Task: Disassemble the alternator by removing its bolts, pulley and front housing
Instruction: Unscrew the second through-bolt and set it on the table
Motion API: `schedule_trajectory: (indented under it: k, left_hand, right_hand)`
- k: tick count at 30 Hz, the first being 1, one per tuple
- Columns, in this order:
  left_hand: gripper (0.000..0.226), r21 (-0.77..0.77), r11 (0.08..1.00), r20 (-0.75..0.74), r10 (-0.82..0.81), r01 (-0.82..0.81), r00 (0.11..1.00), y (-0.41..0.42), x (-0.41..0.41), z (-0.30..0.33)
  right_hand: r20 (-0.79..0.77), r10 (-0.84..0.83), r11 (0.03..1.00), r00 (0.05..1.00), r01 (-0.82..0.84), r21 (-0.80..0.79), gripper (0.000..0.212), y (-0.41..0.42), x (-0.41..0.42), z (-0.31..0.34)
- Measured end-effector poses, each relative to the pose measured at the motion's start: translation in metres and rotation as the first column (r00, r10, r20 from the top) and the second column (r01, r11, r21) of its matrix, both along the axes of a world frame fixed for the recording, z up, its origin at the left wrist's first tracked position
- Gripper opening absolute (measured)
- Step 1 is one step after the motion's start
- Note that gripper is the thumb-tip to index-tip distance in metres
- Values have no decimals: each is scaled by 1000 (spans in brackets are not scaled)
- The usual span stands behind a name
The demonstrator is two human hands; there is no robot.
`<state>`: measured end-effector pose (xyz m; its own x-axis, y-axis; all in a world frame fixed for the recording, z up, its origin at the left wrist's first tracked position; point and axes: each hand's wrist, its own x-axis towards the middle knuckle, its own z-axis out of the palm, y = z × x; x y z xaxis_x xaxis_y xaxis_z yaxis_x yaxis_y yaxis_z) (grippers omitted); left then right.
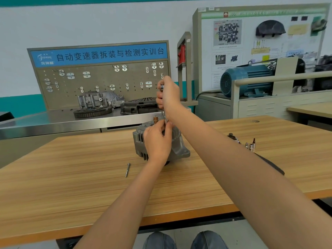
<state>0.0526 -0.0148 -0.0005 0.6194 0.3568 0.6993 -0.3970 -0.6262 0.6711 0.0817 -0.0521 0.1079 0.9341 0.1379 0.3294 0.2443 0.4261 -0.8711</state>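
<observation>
The grey alternator (177, 148) stands on the wooden table (71, 177), with a copper-coloured shaft end (155, 119) sticking up from its top. My right hand (168, 95) grips the handle of an upright driver tool (162, 87), whose thin shaft (162, 114) runs down to the alternator's top. My left hand (157, 141) lies over the housing and pinches the lower end of that shaft, hiding the tip. One removed long bolt (127, 169) lies on the table to the left of the alternator.
Several sockets and bits (249, 145) stand to the right of my forearm, with a dark strip (273, 164) beside them. Behind the table a steel bench (53, 119) carries a gear ring, gearbox housings and a pegboard. A blue motor (246, 81) sits at the right.
</observation>
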Motion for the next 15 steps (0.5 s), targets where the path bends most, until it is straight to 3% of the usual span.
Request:
schedule_trajectory:
  k: [3,7,11,15]
  left_hand:
    - [28,-6,1000,0,26,-26,1000,-1,-1,0]
    - [48,13,996,-16,83,-83,996,-2,-3,1]
    - [45,45,993,-127,114,-110,985,-1,0,2]
    - [49,-27,997,-52,70,-71,996,-3,-2,2]
  right_hand:
    - [84,-259,965,962,261,-20,29,7,-7,-5]
    - [114,-477,874,871,484,-39,16,16,-11,-9]
    - [22,-549,836,835,549,-2,14,22,-13,-1]
    - [23,-505,863,863,505,-5,6,19,-10,0]
